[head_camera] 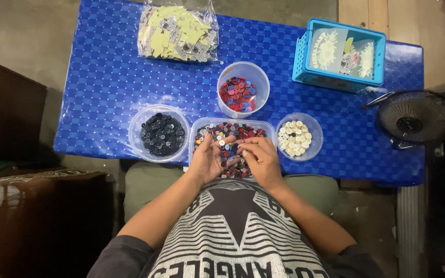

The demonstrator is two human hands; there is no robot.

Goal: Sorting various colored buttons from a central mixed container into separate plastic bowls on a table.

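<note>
Head view: left hand (208,160) lies palm-up and open in the tray (269,125) of mixed buttons (221,135), a few buttons on it. Right hand (259,157) is curled over them; grip unclear. Flanking: bowl of black buttons (161,134), bowl of cream buttons (294,138). Behind: tub of red buttons (238,94), bag (177,33), blue basket (339,53). Fan (417,117) at right.

Both hands cover part of the mixed-button tray (231,125); whether the right hand (261,160) or left hand (208,160) pinches a button is too small to tell.
</note>
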